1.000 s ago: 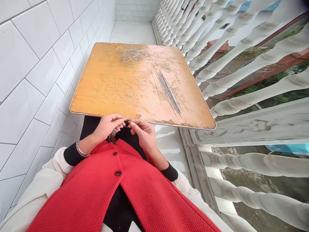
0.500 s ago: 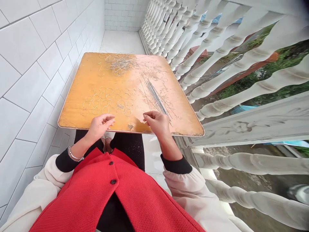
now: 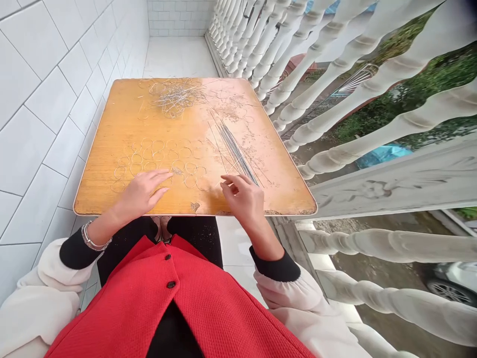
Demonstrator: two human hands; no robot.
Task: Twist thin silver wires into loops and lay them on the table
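My left hand (image 3: 143, 191) lies flat and open on the wooden table (image 3: 112, 114), fingers stretched toward the near row of thin wire rings (image 3: 160, 159) laid out in rows. My right hand (image 3: 242, 196) rests on the table's near edge with its fingers loosely bent and apart, the tips just short of the near end of a bundle of straight wires (image 3: 233, 146). Nothing shows in either hand. A tangled heap of wire (image 3: 175, 97) sits at the far side of the table.
A white tiled wall (image 3: 44, 99) runs close along the left. A white balustrade (image 3: 335, 114) lines the right, with greenery and a parked car (image 3: 452, 283) beyond. Tiled floor (image 3: 179, 54) stretches past the table. The table's near edge is chipped.
Both hands rose from my lap to the tabletop and moved apart. The left opened flat beside the rings; the right went to the straight wires and loosened its pinch. The view tilted forward.
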